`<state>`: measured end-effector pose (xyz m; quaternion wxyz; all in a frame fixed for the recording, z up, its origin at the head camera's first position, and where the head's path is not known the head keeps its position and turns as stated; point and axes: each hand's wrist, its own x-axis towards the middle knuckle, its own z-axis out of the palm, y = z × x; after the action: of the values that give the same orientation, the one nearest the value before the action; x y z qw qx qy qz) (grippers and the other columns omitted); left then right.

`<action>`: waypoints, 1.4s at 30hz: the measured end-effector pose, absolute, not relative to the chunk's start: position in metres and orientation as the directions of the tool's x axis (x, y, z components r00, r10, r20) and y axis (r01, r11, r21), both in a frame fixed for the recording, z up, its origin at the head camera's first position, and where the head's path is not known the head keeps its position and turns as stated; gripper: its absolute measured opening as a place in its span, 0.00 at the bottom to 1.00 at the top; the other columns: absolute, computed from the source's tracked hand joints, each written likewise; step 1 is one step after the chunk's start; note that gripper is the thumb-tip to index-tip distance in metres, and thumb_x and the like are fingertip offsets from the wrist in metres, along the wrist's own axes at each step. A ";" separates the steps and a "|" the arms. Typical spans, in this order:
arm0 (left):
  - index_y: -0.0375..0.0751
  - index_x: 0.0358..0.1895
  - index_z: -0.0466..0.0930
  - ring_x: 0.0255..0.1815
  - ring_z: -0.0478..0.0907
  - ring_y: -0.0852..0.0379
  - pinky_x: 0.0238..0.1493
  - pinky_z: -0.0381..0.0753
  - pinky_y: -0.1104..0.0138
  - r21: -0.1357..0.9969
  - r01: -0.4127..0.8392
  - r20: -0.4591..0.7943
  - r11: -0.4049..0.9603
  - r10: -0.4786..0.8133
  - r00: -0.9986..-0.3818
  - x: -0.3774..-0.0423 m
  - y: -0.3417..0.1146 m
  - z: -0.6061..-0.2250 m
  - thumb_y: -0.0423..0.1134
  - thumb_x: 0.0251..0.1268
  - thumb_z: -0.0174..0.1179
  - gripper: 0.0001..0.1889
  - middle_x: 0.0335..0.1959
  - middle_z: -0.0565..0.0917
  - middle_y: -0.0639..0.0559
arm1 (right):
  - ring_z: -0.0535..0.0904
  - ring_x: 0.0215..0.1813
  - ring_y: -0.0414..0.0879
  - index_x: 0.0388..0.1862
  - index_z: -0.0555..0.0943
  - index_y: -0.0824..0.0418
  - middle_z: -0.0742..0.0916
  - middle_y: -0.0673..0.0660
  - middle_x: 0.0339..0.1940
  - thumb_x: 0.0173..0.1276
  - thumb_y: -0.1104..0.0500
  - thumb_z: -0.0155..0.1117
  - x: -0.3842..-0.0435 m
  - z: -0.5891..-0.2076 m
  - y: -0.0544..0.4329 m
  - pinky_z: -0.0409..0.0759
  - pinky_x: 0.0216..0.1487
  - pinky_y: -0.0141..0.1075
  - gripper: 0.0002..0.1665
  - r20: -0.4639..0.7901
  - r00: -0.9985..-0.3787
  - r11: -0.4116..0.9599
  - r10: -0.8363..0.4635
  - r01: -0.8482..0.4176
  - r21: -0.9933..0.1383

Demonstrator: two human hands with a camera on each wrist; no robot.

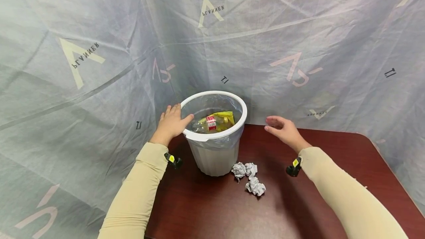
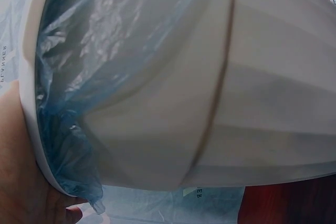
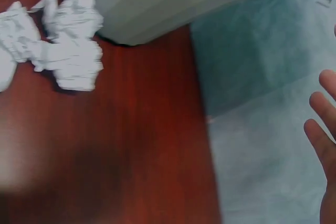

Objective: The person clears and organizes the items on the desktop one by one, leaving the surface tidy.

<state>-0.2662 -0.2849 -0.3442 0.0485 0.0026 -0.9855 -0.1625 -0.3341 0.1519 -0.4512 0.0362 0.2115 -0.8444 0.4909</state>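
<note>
A pale trash bin (image 1: 216, 156) with a white rim (image 1: 245, 110) and a clear bluish liner (image 2: 131, 19) stands upright on the table. Inside it lie a clear plastic bottle (image 1: 203, 125) with a red label and a yellow wrapper (image 1: 228, 115). My left hand (image 1: 170, 124) rests against the rim's left side, fingers extended and thumb reaching over the edge. To the right of the bin, my right hand (image 1: 284, 132) hovers in the air with loosely bent fingers, holding nothing. Crumpled white paper balls (image 1: 255, 186) lie at the bin's base, lower left in the right wrist view.
The dark red-brown table (image 1: 212, 213) has a rounded far right corner. Grey printed cloth (image 1: 259, 58) hangs behind and to the left. Both forearms wear cream sleeves, with a small black camera (image 1: 293, 168) at each wrist.
</note>
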 end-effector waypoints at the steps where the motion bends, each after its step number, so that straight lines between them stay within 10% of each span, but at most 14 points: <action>1: 0.33 0.82 0.44 0.83 0.37 0.36 0.77 0.40 0.39 0.319 0.009 0.093 0.948 -0.022 -0.995 -0.266 -0.285 -0.344 0.69 0.73 0.41 0.49 0.81 0.52 0.36 | 0.81 0.60 0.57 0.67 0.77 0.59 0.84 0.62 0.62 0.70 0.49 0.70 -0.332 -0.458 0.151 0.80 0.53 0.35 0.31 0.260 -0.906 0.415 -0.334 -0.389 -0.823; 11: 0.33 0.82 0.44 0.83 0.36 0.36 0.77 0.39 0.39 0.322 0.009 0.092 0.947 -0.022 -0.996 -0.266 -0.284 -0.343 0.68 0.74 0.41 0.48 0.81 0.51 0.36 | 0.77 0.64 0.69 0.67 0.75 0.68 0.82 0.71 0.61 0.67 0.62 0.72 -0.294 -0.503 0.129 0.71 0.63 0.64 0.31 0.247 -0.856 0.288 -0.454 -0.404 -0.868; 30: 0.32 0.81 0.44 0.83 0.36 0.36 0.78 0.39 0.40 0.326 0.007 0.088 0.945 -0.023 -0.996 -0.263 -0.283 -0.342 0.68 0.73 0.40 0.49 0.81 0.53 0.35 | 0.69 0.73 0.62 0.73 0.72 0.65 0.77 0.64 0.71 0.66 0.54 0.74 -0.281 -0.602 0.115 0.71 0.66 0.59 0.40 0.093 -0.795 0.342 -0.599 -0.359 -0.868; 36: 0.33 0.81 0.44 0.83 0.36 0.36 0.78 0.39 0.40 0.332 0.004 0.087 0.943 -0.027 -0.996 -0.263 -0.283 -0.342 0.68 0.73 0.41 0.48 0.81 0.53 0.36 | 0.81 0.57 0.62 0.71 0.75 0.61 0.78 0.63 0.69 0.65 0.57 0.75 -0.280 -0.606 0.111 0.75 0.61 0.55 0.36 0.081 -0.816 0.396 -0.572 -0.362 -0.844; 42: 0.33 0.81 0.45 0.83 0.36 0.36 0.78 0.39 0.39 0.330 0.004 0.094 0.944 -0.029 -0.995 -0.265 -0.283 -0.343 0.67 0.74 0.42 0.48 0.81 0.53 0.36 | 0.69 0.73 0.64 0.63 0.83 0.56 0.80 0.64 0.67 0.64 0.57 0.75 -0.279 -0.608 0.110 0.71 0.67 0.58 0.27 0.112 -0.841 0.486 -0.529 -0.409 -0.772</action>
<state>-0.2645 -0.2831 -0.3427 0.0488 0.0064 -0.9847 -0.1673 -0.2791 0.1097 -0.6084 -0.0705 0.2731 -0.8592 0.4268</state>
